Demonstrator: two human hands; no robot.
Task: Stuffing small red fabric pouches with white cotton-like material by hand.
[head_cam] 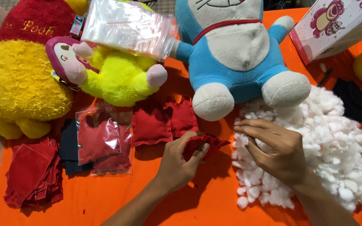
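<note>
A small red fabric pouch [200, 144], soft, light and floppy by its look, is held just left of the heap of white fluffy stuffing [335, 142] and is best taken at its open edge. The left hand [179, 161] is closed on it. The right hand [275, 152] is laid on the stuffing, its fingers pinched on a tuft.

There is one view only, from a camera on the person's head. It looks steeply down and forward onto the orange worktop [214, 205], from close range. Both forearms enter from the bottom edge, so the left hand [180, 161] and the right hand [275, 150] sit in the lower middle of the frame. The far side of the worktop, with the blue plush toy [235, 50] and the yellow plush toy [20, 79], is cut by the top edge.
</note>
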